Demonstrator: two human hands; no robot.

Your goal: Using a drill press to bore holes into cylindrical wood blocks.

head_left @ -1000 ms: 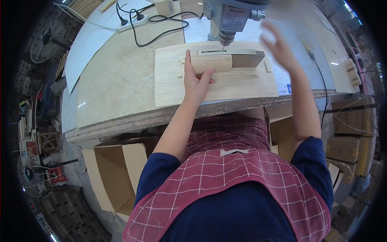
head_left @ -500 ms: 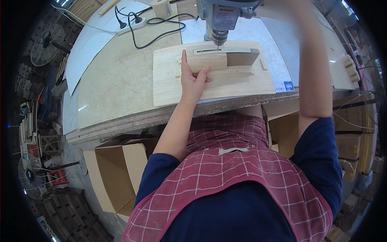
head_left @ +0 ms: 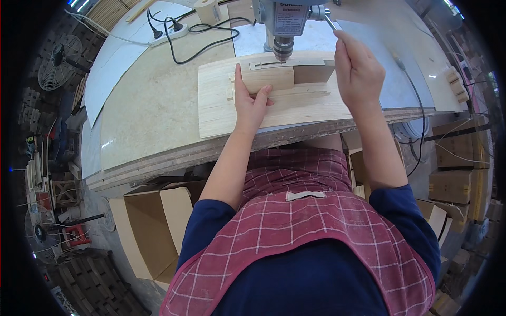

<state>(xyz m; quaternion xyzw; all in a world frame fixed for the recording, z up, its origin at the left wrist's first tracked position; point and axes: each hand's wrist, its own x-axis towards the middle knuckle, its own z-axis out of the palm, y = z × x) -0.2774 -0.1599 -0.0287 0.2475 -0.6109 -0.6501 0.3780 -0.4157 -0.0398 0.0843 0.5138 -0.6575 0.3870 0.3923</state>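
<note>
A grey-blue bench drill press [head_left: 289,23] stands at the far middle of the table, its metal chuck [head_left: 283,48] lowered close over a thin wooden strip with a slot [head_left: 258,66]. Beside the strip lies a pale wooden block [head_left: 276,79], on a wide, light wooden board [head_left: 216,116]. My left hand [head_left: 249,102] grips this block at its left end, index finger stretched along its side and thumb on the near side. My right hand [head_left: 361,71] is closed round the end of the press's feed lever [head_left: 330,22]. The bit's tip is hard to make out.
A white power strip [head_left: 174,34] with black plugs and a looping black cable [head_left: 197,57] lies at the back left, near a roll of tape [head_left: 207,11]. Below the table edge stands an open cardboard box [head_left: 150,231]. Another cable [head_left: 416,95] hangs off the right side.
My right hand has swung down and toward me from high beside the press, bringing the lever with it. The chuck sits lower over the strip. My left hand keeps nearly the same place.
</note>
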